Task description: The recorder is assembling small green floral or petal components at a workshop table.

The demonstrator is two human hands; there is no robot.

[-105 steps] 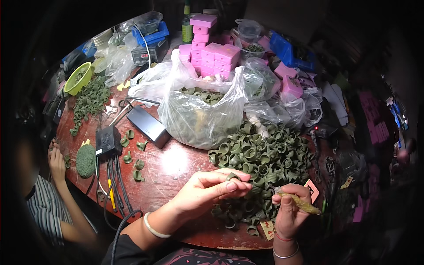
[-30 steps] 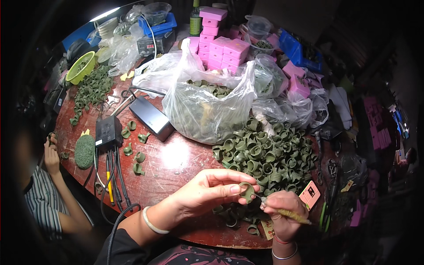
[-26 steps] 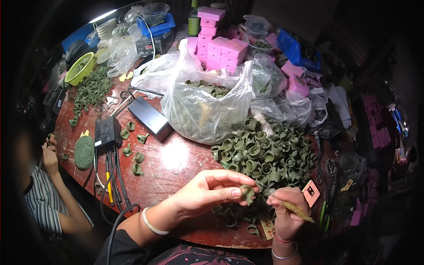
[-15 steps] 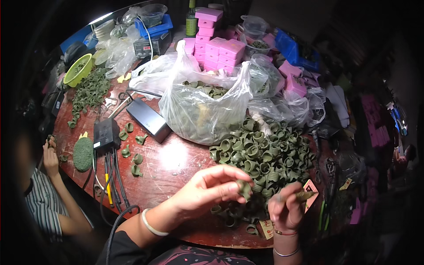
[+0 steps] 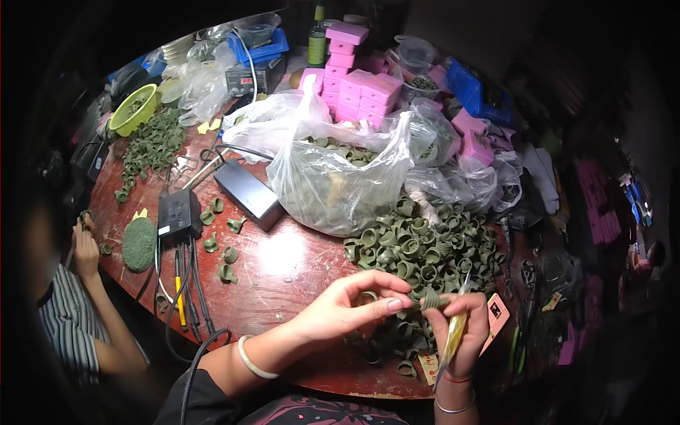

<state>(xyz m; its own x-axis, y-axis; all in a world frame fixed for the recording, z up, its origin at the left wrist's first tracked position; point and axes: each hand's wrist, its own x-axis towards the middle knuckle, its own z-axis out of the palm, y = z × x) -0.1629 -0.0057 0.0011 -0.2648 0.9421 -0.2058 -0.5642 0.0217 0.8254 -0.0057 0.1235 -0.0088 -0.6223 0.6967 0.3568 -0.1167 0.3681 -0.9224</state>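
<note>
Head view: pile of ribbed green rings (image 5: 443, 244) sits right beyond both hands, crowding the work spot. Behind it, clear plastic bag (image 5: 336, 198) with more green pieces, then stacked pink boxes (image 5: 365, 95). Black box (image 5: 248, 195) left of the bag; cabled unit (image 5: 178, 212) and green oval pad (image 5: 138, 244) further left. Surface is a scuffed red table (image 5: 283, 290), bright glare mid-top; room falls off dark, co-worker's hand (image 5: 87, 255) at far left. Green ring piece (image 5: 429, 301) is between the hands, at the right fingertips. Right hand (image 5: 464, 333) grips a yellow tool (image 5: 455, 336), tip up. Left hand (image 5: 350, 308) half-curled, narrow gap (can't tell if it's touching the ring piece).
</note>
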